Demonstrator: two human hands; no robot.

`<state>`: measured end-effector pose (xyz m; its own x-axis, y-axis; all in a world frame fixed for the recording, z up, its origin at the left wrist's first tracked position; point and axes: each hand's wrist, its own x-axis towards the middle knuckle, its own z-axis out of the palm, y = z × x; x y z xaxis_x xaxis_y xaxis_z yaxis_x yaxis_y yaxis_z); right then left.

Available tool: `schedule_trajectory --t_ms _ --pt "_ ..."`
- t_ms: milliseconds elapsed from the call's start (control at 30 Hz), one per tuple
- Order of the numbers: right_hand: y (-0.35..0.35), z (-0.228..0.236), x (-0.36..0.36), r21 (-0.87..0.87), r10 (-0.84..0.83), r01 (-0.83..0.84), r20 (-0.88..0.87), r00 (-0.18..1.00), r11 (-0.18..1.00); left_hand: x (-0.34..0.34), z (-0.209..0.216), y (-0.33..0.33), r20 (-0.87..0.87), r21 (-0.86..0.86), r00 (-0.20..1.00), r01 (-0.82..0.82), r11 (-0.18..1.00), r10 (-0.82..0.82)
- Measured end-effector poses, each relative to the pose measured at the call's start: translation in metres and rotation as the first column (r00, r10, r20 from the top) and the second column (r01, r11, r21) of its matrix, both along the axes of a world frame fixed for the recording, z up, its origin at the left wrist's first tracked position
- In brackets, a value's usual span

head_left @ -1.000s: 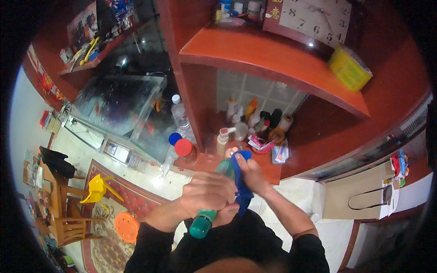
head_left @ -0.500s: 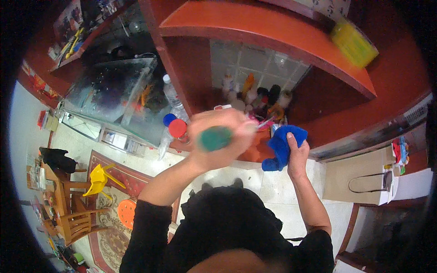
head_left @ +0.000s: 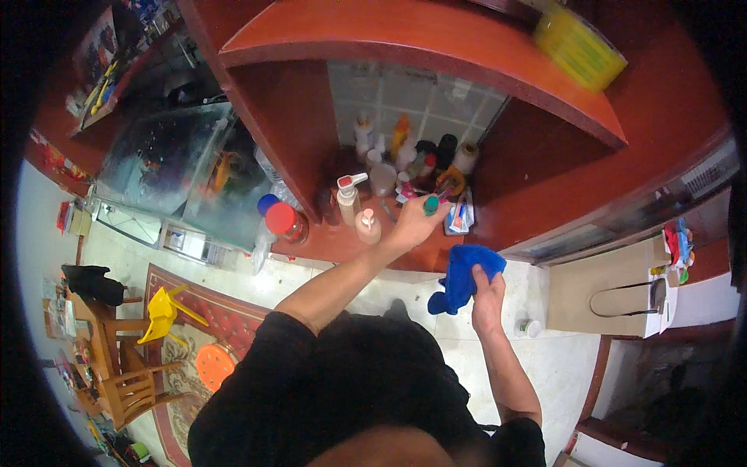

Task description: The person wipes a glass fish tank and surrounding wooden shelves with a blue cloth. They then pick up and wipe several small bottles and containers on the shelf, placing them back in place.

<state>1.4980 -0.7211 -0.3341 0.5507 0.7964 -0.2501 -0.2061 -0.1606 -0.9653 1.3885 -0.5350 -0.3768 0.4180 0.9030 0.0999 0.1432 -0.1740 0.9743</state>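
My left hand [head_left: 415, 226] reaches over the red-brown shelf [head_left: 327, 243], closed around a thing with a round green top [head_left: 431, 205]; its lower part is hidden. My right hand [head_left: 488, 302] grips a bunched blue cloth [head_left: 471, 268] just in front of the shelf edge. Left of my left hand stand a pump bottle with a red-and-white head [head_left: 348, 198] and a smaller bottle with a pink top [head_left: 368, 224]. A small box of packets and cards [head_left: 461, 216] sits to the right of that hand.
A red-lidded jar [head_left: 286, 223] stands at the shelf's left front. Several bottles crowd the back, among them an orange one [head_left: 400, 134]. Above is a curved upper shelf [head_left: 389, 35] with a yellow box [head_left: 580, 50]. A glass case [head_left: 167, 159] stands at left.
My left hand has moved down and right to the shelf with the green-topped thing, uncovering the pump bottle. My right hand and the cloth have dropped slightly lower and left.
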Motion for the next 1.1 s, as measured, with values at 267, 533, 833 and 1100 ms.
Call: schedule_trajectory --t_ms 267,533,833,1100 --pt "0.024 -0.009 0.001 -0.068 0.208 -0.209 -0.029 0.978 0.976 -0.017 0.032 -0.014 0.037 -0.052 0.995 0.091 0.994 -0.089" --pt "0.038 -0.010 -0.009 0.004 0.094 -0.095 -0.129 0.987 0.996 -0.072 0.058 0.060 0.048 0.318 0.972 -0.232 0.919 0.228" --pt "0.004 -0.001 -0.008 -0.125 0.126 -0.100 0.221 0.967 0.987 -0.084 -0.096 0.283 -0.654 0.357 0.681 -0.105 0.928 0.329" --pt "-0.018 0.031 -0.003 0.126 0.048 -0.085 0.276 0.960 0.988 -0.074 -0.074 0.261 -0.559 0.209 0.784 -0.182 0.961 0.270"
